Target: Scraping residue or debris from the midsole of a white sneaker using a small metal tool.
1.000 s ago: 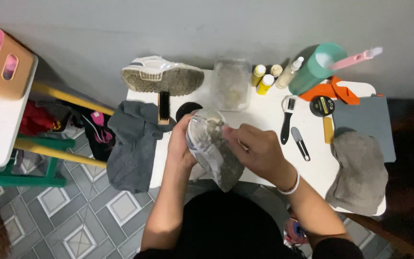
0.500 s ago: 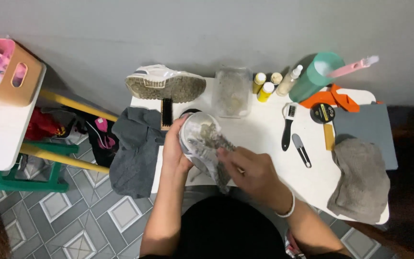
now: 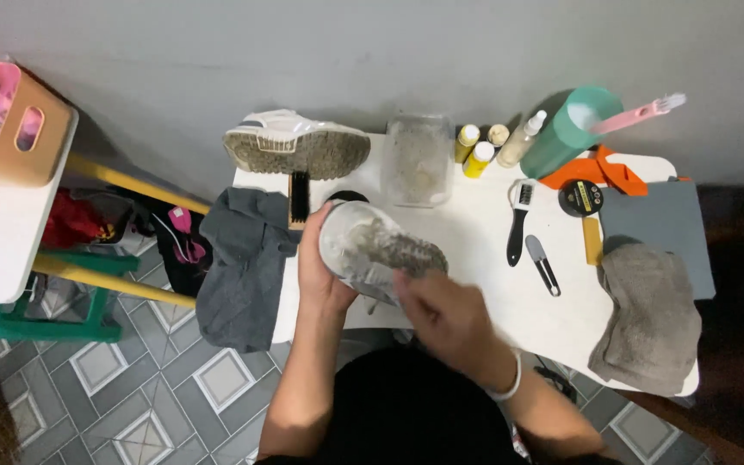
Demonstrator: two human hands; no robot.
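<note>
My left hand (image 3: 316, 274) grips a dirty white shoe (image 3: 372, 248), holding it sole-up above the near left part of the white table (image 3: 492, 297). My right hand (image 3: 445, 317) is blurred at the shoe's near end, fingers curled against the sole. Whatever it holds is hidden. A second shoe (image 3: 299, 146) lies on its side at the table's back left, its grimy sole facing me. A black brush (image 3: 300, 196) rests just in front of it.
A clear container (image 3: 418, 159), yellow bottles (image 3: 473, 151), a spray bottle (image 3: 523, 138) and a teal cup (image 3: 566, 131) line the back. Two hand tools (image 3: 518, 220), a round tin (image 3: 581, 196), a grey mat (image 3: 660, 228) and a grey towel (image 3: 647, 314) lie right. A dark cloth (image 3: 243, 263) hangs left.
My right hand has slid along the sole from the middle of the shoe toward its near end. The left hand keeps its hold on the shoe.
</note>
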